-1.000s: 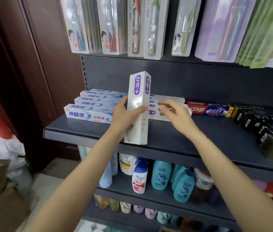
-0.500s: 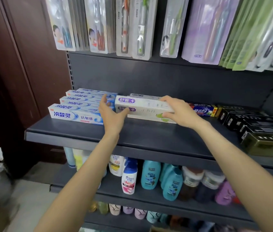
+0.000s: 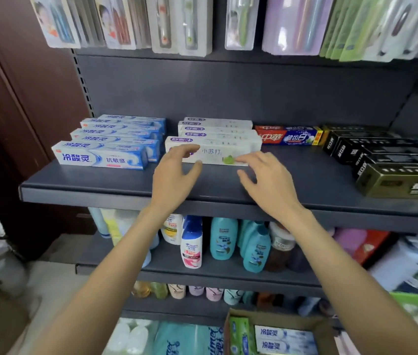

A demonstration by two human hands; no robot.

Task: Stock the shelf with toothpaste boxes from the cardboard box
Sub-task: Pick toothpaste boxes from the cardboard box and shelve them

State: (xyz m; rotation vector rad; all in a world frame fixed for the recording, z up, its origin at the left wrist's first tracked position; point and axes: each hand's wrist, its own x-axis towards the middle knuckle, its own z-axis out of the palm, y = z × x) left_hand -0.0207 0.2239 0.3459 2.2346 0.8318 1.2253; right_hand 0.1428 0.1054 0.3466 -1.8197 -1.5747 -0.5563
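Dark shop shelf [image 3: 100, 187], rows of toothpaste lying flat, my hands just near of the white row.

I judge the front white toothpaste box [image 3: 215, 149] light, stiff card, a little slick; best pinched by its long sides near the middle; it lies flat at the near end of its stack, between the blue boxes [image 3: 100, 156] left and the red box [image 3: 287, 137] right; cardboard box [image 3: 279, 320] low and near, blue and green cartons inside; left hand [image 3: 174, 175] and right hand [image 3: 266, 179] spread, fingers relaxed, holding nothing.
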